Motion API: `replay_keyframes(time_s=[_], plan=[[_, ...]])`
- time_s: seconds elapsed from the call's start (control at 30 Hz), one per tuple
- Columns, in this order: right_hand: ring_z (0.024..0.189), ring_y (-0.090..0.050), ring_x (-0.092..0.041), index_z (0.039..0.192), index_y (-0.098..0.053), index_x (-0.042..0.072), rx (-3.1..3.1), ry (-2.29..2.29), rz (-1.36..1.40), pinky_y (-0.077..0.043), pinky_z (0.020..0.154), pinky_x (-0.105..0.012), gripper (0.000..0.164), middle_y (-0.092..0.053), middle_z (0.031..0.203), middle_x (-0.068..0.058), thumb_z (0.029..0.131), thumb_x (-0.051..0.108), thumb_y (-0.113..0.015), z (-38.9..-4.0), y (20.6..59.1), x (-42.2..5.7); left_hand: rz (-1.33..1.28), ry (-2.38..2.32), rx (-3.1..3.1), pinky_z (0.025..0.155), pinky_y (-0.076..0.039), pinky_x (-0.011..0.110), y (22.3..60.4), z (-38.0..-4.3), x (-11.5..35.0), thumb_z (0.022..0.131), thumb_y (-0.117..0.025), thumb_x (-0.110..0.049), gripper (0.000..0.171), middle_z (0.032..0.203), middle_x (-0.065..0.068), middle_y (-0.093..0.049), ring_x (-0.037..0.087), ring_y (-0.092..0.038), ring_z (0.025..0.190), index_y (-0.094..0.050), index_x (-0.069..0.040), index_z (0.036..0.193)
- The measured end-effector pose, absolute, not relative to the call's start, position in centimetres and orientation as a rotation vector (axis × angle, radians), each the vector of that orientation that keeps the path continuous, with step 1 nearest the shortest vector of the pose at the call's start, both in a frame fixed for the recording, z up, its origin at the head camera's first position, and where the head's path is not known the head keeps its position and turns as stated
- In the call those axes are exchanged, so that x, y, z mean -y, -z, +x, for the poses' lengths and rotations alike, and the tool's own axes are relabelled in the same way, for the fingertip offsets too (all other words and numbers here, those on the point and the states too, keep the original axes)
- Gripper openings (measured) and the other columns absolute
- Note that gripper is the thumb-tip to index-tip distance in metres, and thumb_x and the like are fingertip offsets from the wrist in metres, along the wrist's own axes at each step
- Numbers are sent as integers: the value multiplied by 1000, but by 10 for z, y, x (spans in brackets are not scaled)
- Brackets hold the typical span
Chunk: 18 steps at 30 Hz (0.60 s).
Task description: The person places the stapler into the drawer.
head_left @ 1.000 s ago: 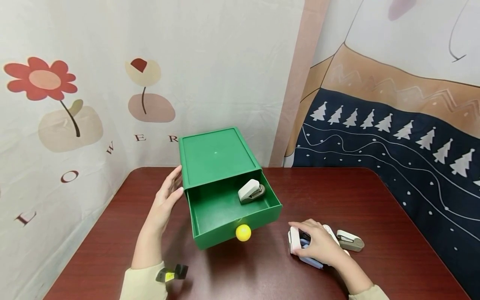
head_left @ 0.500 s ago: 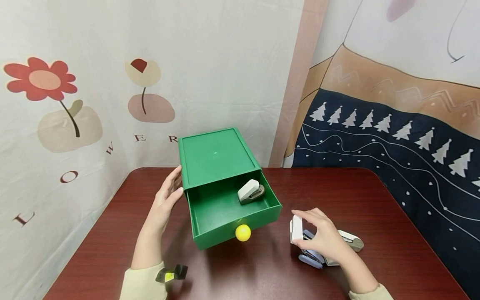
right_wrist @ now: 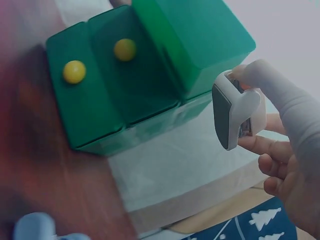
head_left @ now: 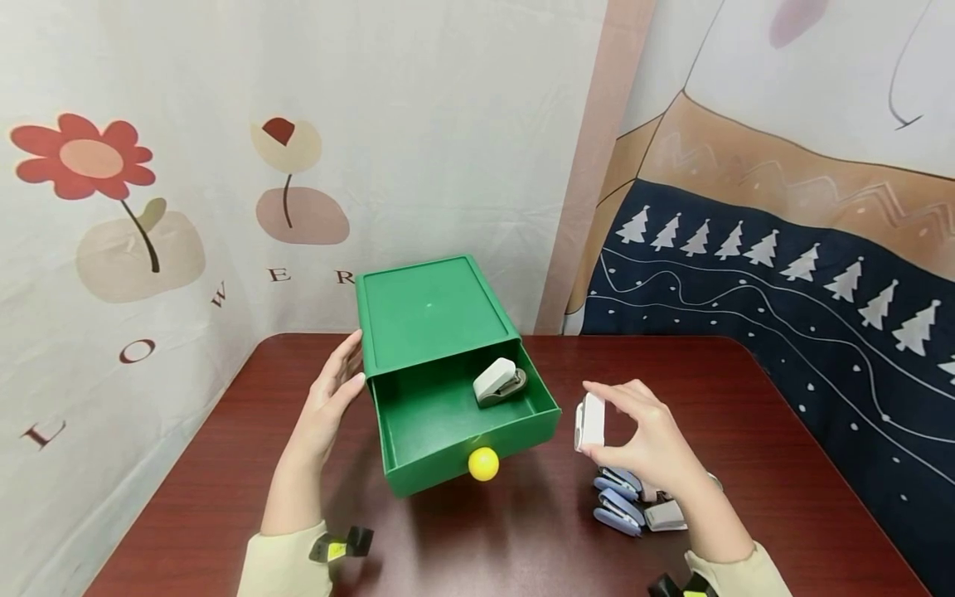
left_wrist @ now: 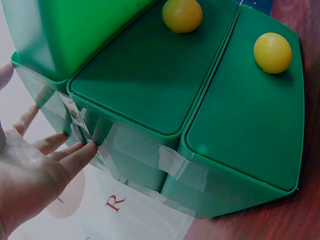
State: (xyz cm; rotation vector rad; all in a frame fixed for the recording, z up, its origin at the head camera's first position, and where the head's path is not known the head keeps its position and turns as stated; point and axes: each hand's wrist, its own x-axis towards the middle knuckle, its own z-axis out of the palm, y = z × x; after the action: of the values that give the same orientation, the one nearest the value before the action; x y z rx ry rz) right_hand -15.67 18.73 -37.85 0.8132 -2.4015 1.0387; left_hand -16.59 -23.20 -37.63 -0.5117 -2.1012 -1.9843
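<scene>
We log the white stapler (head_left: 592, 421) in the right hand (head_left: 652, 435), off the table (head_left: 522, 547), right of the pulled-out drawer (head_left: 425, 431) and apart from it. Blocky white body; the right wrist view adds a dark grey base and bright metal inside. Thumb and fingertips pinch its two ends.

Edges: the drawer's thin raised rim and front corner face the stapler across a strip of dark red tabletop. Inside, another stapler (head_left: 498, 382), white over grey, sits toward the right wall; open green floor lies to its left. A yellow knob (head_left: 483, 463) juts from the front. The left hand (head_left: 333, 398), fingers extended, touches the left side of the green cabinet (head_left: 436, 311).

Against half a second ago, we see the stapler raised farther from the table, and the two blue staplers (head_left: 619, 512) and a grey one (head_left: 666, 516) more exposed. Left hand and drawer: unchanged.
</scene>
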Motion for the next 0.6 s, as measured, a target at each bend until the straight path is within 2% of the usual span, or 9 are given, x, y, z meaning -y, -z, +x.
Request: replay_keyframes(time_s=[0.2, 0.6], plan=[[91, -49, -10, 127, -63, 17, 2361, -1038, 794, -47, 71, -29, 73, -59, 103, 7, 59, 13, -91, -163, 360, -183, -516, 1989, 2098, 99, -31, 19, 377, -166, 232, 102, -43, -8, 53, 153, 15, -25, 23, -27, 137, -27, -11, 152], [91, -48, -11, 126, -63, 15, 2256, -1063, 831, -46, 70, -26, 72, -62, 105, 5, 60, 11, -91, -171, 329, -169, -510, 1978, 2113, 99, -31, 19, 376, -165, 231, 102, -43, -9, 53, 153, 15, -25, 22, -27, 137, -26, -11, 152]])
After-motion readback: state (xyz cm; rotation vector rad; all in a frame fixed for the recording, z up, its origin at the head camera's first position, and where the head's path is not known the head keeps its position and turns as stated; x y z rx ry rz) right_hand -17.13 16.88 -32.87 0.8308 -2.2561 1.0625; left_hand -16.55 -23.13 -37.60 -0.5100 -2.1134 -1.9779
